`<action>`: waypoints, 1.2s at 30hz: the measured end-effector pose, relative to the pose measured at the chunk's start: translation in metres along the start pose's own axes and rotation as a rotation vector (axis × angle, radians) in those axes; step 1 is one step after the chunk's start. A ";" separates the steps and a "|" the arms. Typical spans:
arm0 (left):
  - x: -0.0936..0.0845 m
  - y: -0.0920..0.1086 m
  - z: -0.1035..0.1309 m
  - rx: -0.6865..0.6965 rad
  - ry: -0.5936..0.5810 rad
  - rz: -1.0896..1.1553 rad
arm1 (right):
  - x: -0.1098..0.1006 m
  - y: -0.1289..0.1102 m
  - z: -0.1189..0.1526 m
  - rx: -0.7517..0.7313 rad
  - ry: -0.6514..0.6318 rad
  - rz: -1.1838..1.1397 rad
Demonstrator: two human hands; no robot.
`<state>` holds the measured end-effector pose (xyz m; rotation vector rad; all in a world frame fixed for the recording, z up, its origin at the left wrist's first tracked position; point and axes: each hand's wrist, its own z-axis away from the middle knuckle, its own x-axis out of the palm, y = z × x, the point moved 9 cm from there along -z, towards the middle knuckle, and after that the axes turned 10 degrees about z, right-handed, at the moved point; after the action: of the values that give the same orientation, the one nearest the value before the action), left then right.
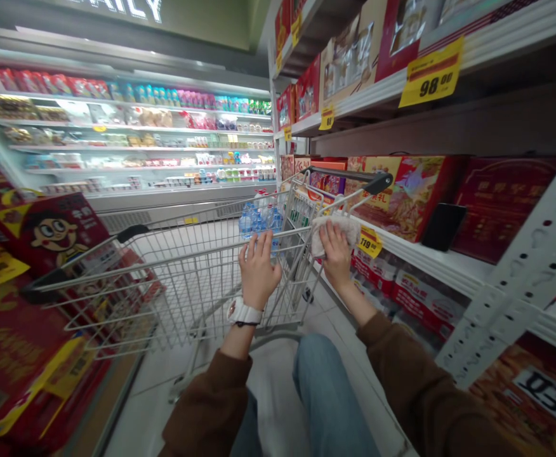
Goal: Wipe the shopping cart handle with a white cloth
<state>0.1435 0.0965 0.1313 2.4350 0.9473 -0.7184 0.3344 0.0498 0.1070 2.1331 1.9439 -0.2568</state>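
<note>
Head view: right hand [336, 254] presses a pale cloth [334, 233] against the shopping cart [197, 279] near its handle end, fingers spread over it. Left hand [259, 266] rests at the cart's upper side rail, fingers slightly apart, holding nothing visible.

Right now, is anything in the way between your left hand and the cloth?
Yes, metal cart bars run between the left hand and the pale cloth. The right hand also covers part of the cloth. Nothing else visible is in between.
</note>
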 end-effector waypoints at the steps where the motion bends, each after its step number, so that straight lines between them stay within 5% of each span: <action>1: -0.001 0.001 0.000 -0.002 -0.004 0.001 | 0.002 -0.003 0.008 -0.015 -0.010 0.002; 5: -0.002 0.006 0.000 -0.002 -0.012 0.015 | 0.000 -0.012 0.034 -0.078 -0.087 -0.008; 12: -0.003 0.010 0.007 0.007 0.009 0.026 | -0.018 0.009 0.008 0.028 -0.043 0.019; 18: -0.007 0.013 0.013 0.008 0.007 0.031 | -0.017 -0.006 0.031 -0.038 -0.113 0.011; 29: -0.010 0.017 0.017 -0.012 0.019 0.017 | -0.030 -0.006 0.026 -0.011 -0.191 -0.033; 33: 0.002 0.020 0.039 -0.025 0.027 0.001 | -0.042 0.001 0.018 0.013 -0.163 -0.046; 36: 0.028 0.023 0.070 -0.010 -0.069 -0.022 | -0.035 0.001 0.019 0.016 -0.145 -0.020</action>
<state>0.1560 0.0558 0.0645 2.3783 0.9502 -0.7985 0.3327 0.0107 0.0993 2.0448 1.8876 -0.4202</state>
